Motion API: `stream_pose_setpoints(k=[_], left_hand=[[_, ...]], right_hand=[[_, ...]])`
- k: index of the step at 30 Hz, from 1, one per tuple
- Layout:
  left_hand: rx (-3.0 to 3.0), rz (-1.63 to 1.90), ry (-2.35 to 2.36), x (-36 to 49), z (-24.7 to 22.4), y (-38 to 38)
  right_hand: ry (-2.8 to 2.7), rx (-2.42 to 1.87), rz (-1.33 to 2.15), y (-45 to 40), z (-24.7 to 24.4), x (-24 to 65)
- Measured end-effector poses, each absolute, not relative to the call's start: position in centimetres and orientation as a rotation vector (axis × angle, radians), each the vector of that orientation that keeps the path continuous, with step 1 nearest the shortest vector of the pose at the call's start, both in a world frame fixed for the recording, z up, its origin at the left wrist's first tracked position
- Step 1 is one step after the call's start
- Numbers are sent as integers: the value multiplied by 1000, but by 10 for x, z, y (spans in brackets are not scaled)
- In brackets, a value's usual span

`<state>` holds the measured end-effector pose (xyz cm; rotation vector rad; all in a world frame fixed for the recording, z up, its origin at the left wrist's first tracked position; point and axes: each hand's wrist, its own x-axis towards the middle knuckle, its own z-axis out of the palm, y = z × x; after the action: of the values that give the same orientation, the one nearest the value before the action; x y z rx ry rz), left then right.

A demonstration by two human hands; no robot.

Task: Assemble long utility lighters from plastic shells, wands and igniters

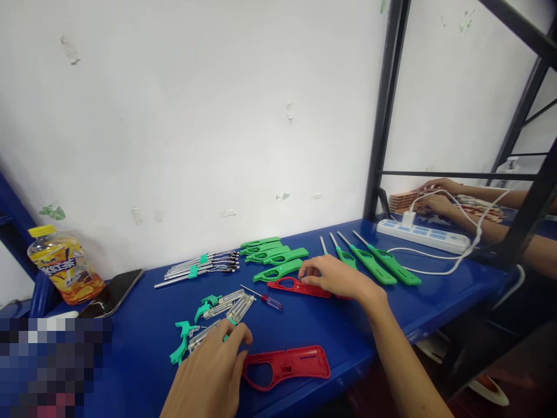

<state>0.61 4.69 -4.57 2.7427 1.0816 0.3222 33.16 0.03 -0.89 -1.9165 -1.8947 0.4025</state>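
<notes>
My left hand [213, 363] is curled low over a group of small clear-and-metal cylinders [239, 307], with a bit of teal showing at its fingertips. What its fingers hold is hidden. Just right of it lies a red lighter shell half [300, 367], inner side up, its looped end by my thumb. My right hand [333, 276] reaches over another red lighter shell half [289, 284], fingers closed on its edge; the palm covers part of it. Teal triggers [185, 331] lie left of the cylinders. A small screwdriver [270, 301] rests between the hands.
Green shell halves [278, 270] and metal rods with wires [191, 271] lie along the wall. Several green long-necked lighters [374, 267] sit at right, before a white power strip [422, 235]. A phone [115, 293] and drink bottle [65, 267] stand left. A black frame post [385, 116] rises at right; another person's hands [439, 197] work beyond.
</notes>
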Motion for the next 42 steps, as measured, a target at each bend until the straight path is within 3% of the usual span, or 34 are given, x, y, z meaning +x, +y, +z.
stream_pose_setpoints(k=[11, 20, 28, 42], left_hand=[[2772, 500, 1264, -11, -29, 58], [2906, 156, 1622, 5, 41, 132], [2995, 21, 1453, 8, 6, 225], [3189, -39, 1307, -4, -5, 234]], right_hand=[[-1868, -1732, 366, -2, -1, 323], [-1835, -1680, 364, -4, 1, 322], [-1843, -1664, 364, -5, 4, 320], [-1854, -1651, 363, -2, 0, 321]])
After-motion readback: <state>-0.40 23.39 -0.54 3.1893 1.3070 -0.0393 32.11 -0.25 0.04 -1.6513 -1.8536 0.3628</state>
